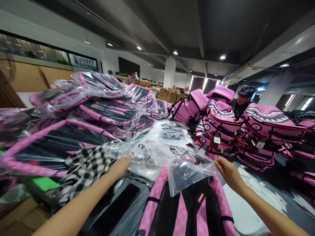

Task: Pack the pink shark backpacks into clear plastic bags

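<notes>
Two bare hands and one clear bag. The left hand (120,167), blurred at centre left, and the right hand (227,172), at centre right, both have curled fingers gripping the rim of the bag (189,175), a thin, glossy, creased film stretched between them. The bag spans the centre of the frame; its near flap hangs over the top of one backpack (180,209) at bottom centre, black with pink checked panels, two padded pink side edges and one small red label.

Left of this backpack lies one phone (118,209), a flat black slab, and above it one crumpled black-and-white checked cloth (86,167). Beyond the bag, at centre, is a white stack (169,131) with black lettering. The left of the frame holds a pile of at least five film-wrapped backpacks (110,113), rounded and pink-edged. At right stand at least four unwrapped backpacks (221,123), boxy and pink, several with printed teeth; two white tags (217,138) hang clearly from them. One person (242,98) in a dark cap is behind these. Brown cardboard boxes (169,95), too many to count, occupy the background.
</notes>
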Available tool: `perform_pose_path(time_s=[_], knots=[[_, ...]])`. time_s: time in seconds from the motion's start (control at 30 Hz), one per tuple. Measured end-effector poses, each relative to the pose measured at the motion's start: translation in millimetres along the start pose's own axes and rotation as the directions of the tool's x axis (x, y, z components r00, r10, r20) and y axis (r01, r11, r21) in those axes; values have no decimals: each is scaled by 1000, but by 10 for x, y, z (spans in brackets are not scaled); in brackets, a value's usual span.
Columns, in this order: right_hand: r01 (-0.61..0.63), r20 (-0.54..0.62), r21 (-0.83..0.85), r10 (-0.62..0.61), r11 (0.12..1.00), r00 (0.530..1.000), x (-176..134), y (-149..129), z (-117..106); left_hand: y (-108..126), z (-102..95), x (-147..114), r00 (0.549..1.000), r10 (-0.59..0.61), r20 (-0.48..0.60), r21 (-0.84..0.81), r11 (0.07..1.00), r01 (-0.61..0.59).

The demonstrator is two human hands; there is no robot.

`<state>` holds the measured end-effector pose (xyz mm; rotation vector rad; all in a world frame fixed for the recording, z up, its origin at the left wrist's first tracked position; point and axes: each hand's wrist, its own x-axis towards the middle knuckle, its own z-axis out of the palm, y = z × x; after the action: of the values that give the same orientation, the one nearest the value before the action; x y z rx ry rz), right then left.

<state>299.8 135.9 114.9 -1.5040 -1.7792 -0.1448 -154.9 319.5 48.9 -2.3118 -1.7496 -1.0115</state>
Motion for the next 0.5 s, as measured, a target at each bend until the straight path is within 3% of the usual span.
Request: perform_pose_path(time_s=[0.1,0.17,0.23,0.27,0.3,0.37,0.43,0.5], knots=[[-4,-32,86,7,996,999,-136,-78,111,683,-30,-633,986,157,48,-150,977,-148],[-15,-41,143,21,990,999,-263,-188,187,1234,71,-1326,954,261,146,-529,836,-148],[-40,-32,201,47,979,998,-427,-333,278,1720,231,-1988,893,347,286,-780,626,6],[-53,-21,232,60,971,998,-522,-414,331,1910,314,-2230,869,335,363,-836,530,144],[-62,-14,258,68,964,998,-625,-496,387,2058,390,-2390,858,340,384,-844,506,177],[-53,-19,266,60,963,998,-851,-652,505,2229,503,-2482,861,265,433,-858,415,304],[-16,-23,213,22,977,999,-1087,-774,621,2269,569,-2401,855,101,508,-847,240,475],[-2,-16,152,5,988,1000,-1298,-842,732,2230,619,-2319,795,-39,605,-795,35,606]])
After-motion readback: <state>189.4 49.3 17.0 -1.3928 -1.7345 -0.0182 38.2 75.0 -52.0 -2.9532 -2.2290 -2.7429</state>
